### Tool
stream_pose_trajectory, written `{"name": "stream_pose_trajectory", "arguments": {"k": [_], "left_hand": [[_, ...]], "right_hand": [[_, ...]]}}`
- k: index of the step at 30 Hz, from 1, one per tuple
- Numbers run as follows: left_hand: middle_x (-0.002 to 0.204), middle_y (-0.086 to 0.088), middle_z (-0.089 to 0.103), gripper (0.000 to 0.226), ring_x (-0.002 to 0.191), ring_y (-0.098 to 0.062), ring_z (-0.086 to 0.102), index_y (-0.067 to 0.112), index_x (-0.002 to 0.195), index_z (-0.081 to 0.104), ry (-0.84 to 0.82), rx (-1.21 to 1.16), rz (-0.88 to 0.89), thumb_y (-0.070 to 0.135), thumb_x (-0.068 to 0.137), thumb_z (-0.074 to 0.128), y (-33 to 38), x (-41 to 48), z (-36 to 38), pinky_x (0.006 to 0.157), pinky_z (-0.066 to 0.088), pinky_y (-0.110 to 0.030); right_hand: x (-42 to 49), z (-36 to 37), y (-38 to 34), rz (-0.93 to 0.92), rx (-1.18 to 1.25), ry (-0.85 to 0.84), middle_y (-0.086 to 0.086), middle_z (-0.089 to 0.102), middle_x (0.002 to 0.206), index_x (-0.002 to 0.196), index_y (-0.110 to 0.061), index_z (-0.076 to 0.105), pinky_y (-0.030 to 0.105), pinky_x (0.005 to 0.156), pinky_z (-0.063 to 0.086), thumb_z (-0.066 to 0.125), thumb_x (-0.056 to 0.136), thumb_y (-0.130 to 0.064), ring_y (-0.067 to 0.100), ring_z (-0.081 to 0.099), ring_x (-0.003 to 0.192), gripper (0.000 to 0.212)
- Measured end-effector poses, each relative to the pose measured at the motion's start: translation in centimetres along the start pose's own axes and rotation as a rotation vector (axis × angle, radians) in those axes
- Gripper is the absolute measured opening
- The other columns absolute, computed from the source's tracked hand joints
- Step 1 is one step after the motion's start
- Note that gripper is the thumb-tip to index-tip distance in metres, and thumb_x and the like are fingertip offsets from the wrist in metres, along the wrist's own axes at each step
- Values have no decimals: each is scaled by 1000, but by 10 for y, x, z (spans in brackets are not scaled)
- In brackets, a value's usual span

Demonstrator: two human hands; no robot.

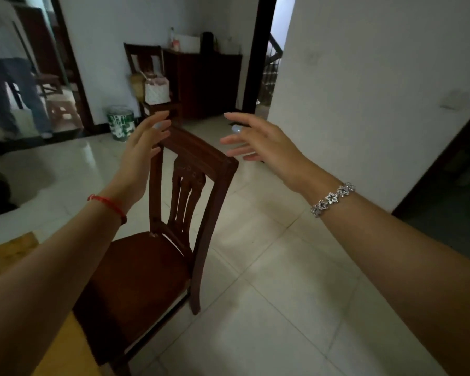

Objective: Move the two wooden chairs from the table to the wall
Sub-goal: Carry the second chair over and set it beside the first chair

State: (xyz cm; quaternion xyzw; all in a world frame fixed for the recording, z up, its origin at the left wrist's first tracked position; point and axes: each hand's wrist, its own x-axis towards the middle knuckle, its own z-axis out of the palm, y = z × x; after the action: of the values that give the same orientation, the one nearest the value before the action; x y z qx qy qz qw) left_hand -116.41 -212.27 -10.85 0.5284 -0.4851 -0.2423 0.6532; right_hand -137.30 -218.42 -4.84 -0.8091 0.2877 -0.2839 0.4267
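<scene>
A dark wooden chair [190, 191] with a carved back stands on the tiled floor right in front of me, its seat toward the yellow table [8, 251] at the lower left. My left hand [144, 147] hovers open by the left end of the chair's top rail, fingers spread. Open too, my right hand [258, 142] floats just past the rail's right end without touching it. A second wooden chair [147, 63] stands at the far wall, with bags piled on its seat.
A dark cabinet [209, 82] stands against the far wall beside the loaded chair. A green and white bucket [120, 122] sits on the floor to its left. A person [8, 85] stands in the doorway at the far left. A white wall [377, 90] rises on the right.
</scene>
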Motion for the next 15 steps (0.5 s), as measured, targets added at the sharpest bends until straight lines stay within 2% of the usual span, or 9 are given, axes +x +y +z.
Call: {"name": "stream_pose_trajectory", "arguments": {"k": [2, 4, 6, 8, 11, 13, 15], "left_hand": [[127, 12, 53, 25, 118, -4, 49, 53, 107, 53, 54, 15, -20, 48, 86, 40, -22, 36, 13, 102, 32, -37], [131, 9, 50, 30, 122, -8, 45, 43, 122, 48, 126, 36, -36, 41, 93, 39, -43, 69, 24, 101, 32, -30], [131, 8, 49, 38, 119, -6, 45, 30, 134, 42, 185, 43, -36, 35, 97, 37, -57, 96, 35, 89, 37, -10], [128, 7, 50, 40, 108, 5, 51, 23, 138, 39, 260, 47, -45, 29, 98, 38, -72, 121, 45, 72, 39, 5], [114, 13, 54, 40, 86, 23, 56, 19, 139, 36, 380, 66, -27, 22, 99, 37, -96, 158, 61, 62, 38, 8], [107, 16, 54, 41, 80, 25, 56, 15, 139, 34, 432, 61, -30, 17, 99, 36, -108, 175, 74, 61, 40, 6], [106, 16, 55, 40, 82, 23, 58, 13, 138, 35, 565, 93, -37, 15, 99, 37, -126, 189, 94, 60, 40, 6]], "right_hand": [[45, -13, 20, -27, 10, -58, -12, 68, 99, 128, -35, 45, 34, 94, 47, 44, 94, -34, 5, 69, 87, 35], [90, -23, 40, -50, 34, -115, -11, 69, 96, 128, -34, 45, 32, 91, 48, 45, 94, -32, 5, 69, 84, 35], [130, -30, 61, -66, 35, -164, -11, 68, 94, 128, -34, 45, 29, 88, 47, 45, 94, -31, 5, 69, 81, 35], [172, -32, 86, -74, 51, -223, -11, 68, 92, 128, -34, 46, 28, 86, 47, 45, 94, -28, 4, 68, 80, 34], [239, -31, 124, -116, 52, -366, -10, 68, 93, 125, -36, 46, 26, 80, 47, 46, 93, -28, 6, 67, 82, 33], [275, -28, 143, -164, 65, -450, -7, 69, 93, 122, -36, 48, 19, 71, 47, 47, 93, -27, 5, 67, 83, 30], [313, -26, 160, -244, 81, -594, -7, 68, 91, 119, -34, 51, 14, 71, 45, 49, 92, -24, 3, 65, 87, 29]]}}
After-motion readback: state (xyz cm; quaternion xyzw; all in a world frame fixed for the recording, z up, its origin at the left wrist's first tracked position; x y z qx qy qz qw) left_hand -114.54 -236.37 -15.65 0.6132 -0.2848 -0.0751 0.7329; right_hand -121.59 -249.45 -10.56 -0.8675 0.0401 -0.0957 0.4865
